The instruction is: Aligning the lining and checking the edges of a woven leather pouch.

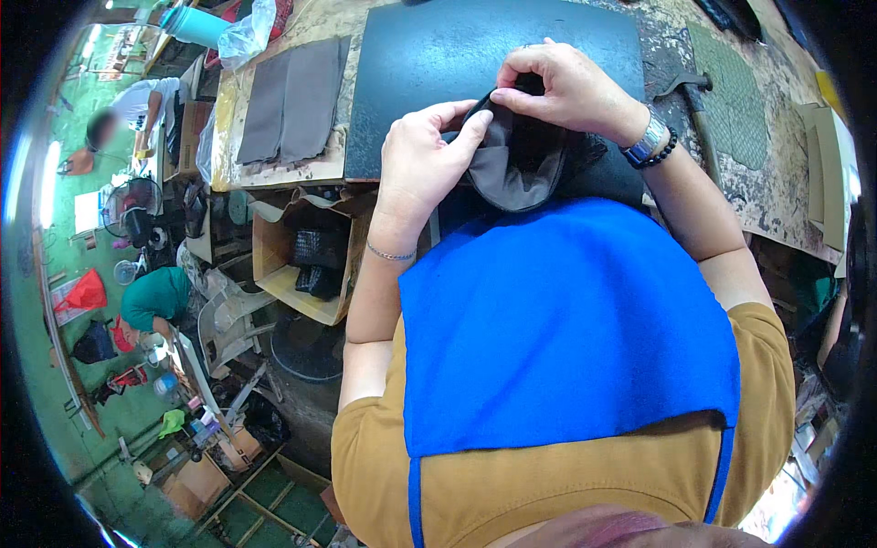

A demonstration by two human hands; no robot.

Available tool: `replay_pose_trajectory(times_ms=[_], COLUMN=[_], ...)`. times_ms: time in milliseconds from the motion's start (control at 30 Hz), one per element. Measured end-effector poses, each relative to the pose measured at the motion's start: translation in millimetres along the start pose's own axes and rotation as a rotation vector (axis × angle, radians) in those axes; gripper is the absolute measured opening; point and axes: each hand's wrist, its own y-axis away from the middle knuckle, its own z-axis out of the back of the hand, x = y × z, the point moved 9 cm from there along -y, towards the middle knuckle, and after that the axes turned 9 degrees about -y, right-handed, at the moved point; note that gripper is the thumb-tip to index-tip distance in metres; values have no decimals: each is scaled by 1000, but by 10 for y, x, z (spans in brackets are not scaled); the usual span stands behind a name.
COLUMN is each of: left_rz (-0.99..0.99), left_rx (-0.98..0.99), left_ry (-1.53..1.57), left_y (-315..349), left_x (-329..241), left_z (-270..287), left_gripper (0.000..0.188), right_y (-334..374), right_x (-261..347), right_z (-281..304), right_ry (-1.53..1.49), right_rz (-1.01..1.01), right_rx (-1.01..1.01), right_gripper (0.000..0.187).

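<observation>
Both hands on the dark, soft, open-topped pouch with grey-brown fabric lining (pixel 519 183), at the near edge of the glossy black rectangular board (pixel 411 100), by the apron. Left hand (pixel 420 157) pinches the rim, thumb inside; right hand (pixel 577 91) pinches just beside it. I'd work short sections, edges flush, lining smooth, no puckers.

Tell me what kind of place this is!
It looks like a workshop, maybe for cloth or leather goods. A hammer lies on a worn, stained workbench, with flat dark pieces. The left hand and right hand hold a pouch-like dark item.
</observation>
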Motion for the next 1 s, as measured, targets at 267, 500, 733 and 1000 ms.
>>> replay_pose_trajectory(times_ms=[267, 500, 733, 1000], left_rz=[-9, -38, -20, 24], left_rx=[1, 27, 11, 80], left_ry=[-222, -197, -121, 127], left_y=[-31, 19, 0, -103], left_x=[11, -56, 4, 178], left_z=[-5, 1, -35, -102], left_gripper=[20, 24, 22, 22], right_y=[233, 140, 11, 12], right_x=[86, 203, -179, -219], right_z=[-10, 124, 4, -7], right_ry=[118, 110, -37, -15], right_rz=[95, 173, -113, -68], right_rx=[-57, -101, 95, 91], right_gripper=[17, 19, 22, 22])
